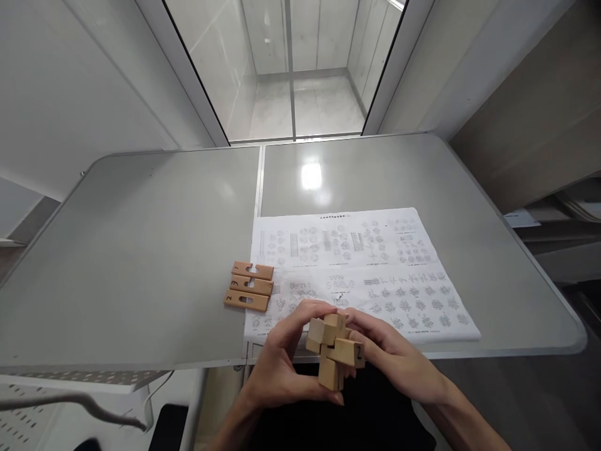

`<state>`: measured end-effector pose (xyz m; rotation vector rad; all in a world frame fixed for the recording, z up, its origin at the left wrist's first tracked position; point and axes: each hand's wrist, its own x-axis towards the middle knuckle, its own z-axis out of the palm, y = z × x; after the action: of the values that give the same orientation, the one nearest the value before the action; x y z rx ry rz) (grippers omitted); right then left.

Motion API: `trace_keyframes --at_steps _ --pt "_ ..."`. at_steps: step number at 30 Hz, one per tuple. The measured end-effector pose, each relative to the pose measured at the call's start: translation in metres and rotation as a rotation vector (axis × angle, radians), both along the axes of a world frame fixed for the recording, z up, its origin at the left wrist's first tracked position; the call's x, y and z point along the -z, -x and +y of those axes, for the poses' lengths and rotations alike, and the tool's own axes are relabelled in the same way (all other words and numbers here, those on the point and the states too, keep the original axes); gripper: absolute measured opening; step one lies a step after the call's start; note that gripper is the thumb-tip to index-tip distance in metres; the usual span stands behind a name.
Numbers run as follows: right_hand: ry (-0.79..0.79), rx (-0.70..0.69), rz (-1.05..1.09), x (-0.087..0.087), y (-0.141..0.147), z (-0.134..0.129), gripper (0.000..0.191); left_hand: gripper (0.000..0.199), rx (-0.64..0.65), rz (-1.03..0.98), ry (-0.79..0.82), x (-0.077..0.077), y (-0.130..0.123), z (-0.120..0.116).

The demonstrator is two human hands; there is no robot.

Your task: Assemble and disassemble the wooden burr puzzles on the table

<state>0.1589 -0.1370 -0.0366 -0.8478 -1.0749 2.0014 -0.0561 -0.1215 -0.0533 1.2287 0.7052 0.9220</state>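
Note:
Between my two hands is a cluster of interlocked wooden blocks (334, 352), held just over the table's front edge; one block end bears a 2. My left hand (286, 363) wraps round its left side, fingers on top and thumb at the bottom. On the right side, the fingers of my right hand (387, 347) close on the cluster; some fingertips are hidden behind it. Three flat wooden pieces with slots, marked 1 (263, 272), 3 (263, 287) and 2 (258, 303), lie side by side at the left edge of a printed sheet (361, 270).
The grey folding table (164, 250) has a metal seam down its middle. Behind it stands a glass-paned frame (291, 75). Below the table at the left are a black object (169, 427) and a grey cable (79, 399). Shelves (563, 250) stand at the right.

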Motion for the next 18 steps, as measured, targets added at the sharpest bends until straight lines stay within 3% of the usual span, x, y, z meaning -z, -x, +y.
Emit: trace_keyframes --at_steps 9,13,18 --pt "0.119 0.099 0.183 0.015 0.020 -0.022 0.048 0.086 0.030 -0.063 -0.168 0.001 -0.001 0.002" --pt "0.025 0.082 0.111 0.012 0.020 -0.021 0.044 0.088 0.010 -0.040 -0.187 0.001 0.000 0.003" --pt "-0.168 0.239 -0.072 0.006 0.020 -0.021 0.033 0.086 -0.047 -0.041 -0.145 -0.002 -0.002 -0.001"
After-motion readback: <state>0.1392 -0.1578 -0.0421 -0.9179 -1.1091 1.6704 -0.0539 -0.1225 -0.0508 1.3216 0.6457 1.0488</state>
